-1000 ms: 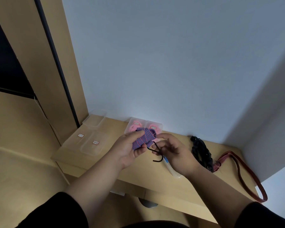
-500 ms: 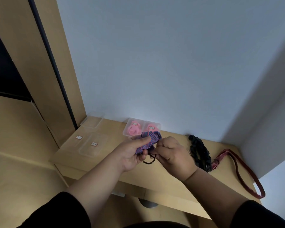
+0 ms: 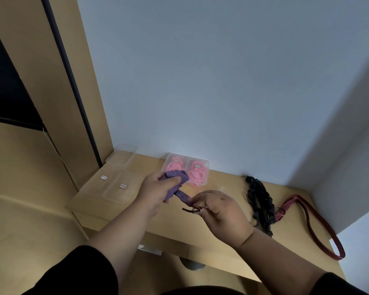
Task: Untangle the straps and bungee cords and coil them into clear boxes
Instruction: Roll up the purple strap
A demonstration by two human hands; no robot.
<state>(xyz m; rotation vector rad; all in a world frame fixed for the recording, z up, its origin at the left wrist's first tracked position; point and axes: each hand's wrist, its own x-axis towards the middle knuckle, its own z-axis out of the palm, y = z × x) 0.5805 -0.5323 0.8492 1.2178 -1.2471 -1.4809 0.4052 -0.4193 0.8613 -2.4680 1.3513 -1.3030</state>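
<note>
My left hand (image 3: 156, 193) grips a folded bundle of purple striped bungee cord (image 3: 176, 184) above the wooden table (image 3: 179, 222). My right hand (image 3: 222, 211) pinches the cord's free end, where a dark metal hook (image 3: 190, 210) sticks out to the left. Two clear boxes (image 3: 186, 170) with pink cords coiled inside stand at the back by the wall. An open clear box (image 3: 121, 157) sits in the back left corner.
Two clear lids with small labels (image 3: 115, 186) lie at the table's left. A black tangled cord (image 3: 260, 201) and a dark red strap (image 3: 311, 222) lie at the right, the strap looping toward the table's right edge. Walls close in behind and at the right.
My right hand has drawn the hooked end down and to the right, away from the bundle, so a short stretch of purple cord now spans between both hands.
</note>
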